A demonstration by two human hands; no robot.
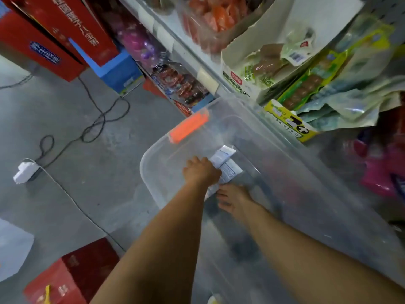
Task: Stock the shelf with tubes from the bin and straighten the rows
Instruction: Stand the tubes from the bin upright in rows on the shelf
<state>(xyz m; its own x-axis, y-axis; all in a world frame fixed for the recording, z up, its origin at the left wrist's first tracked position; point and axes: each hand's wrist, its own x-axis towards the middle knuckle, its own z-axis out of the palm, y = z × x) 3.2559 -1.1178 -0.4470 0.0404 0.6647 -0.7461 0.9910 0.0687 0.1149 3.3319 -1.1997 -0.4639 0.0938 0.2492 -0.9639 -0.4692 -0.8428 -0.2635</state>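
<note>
A clear plastic bin [153, 150] with an orange latch [188, 127] stands on the floor below the shelf. Both my arms reach down into it. My left hand [200, 172] grips white tubes [225, 161] with printed labels, their flat ends sticking out past my fingers toward the shelf. My right hand [233, 198] lies just below and to the right, fingers spread and touching the lower end of the tubes. The picture is blurred by motion. The shelf edge [206, 77] runs diagonally above the bin.
Green and white snack packs [306, 84] and an open carton [247, 69] crowd the shelf at right. Red boxes [54, 29] and a blue box [120, 69] stand at upper left. A white power strip [24, 172] and black cables [98, 119] lie on the grey floor. A red carton [72, 279] sits at lower left.
</note>
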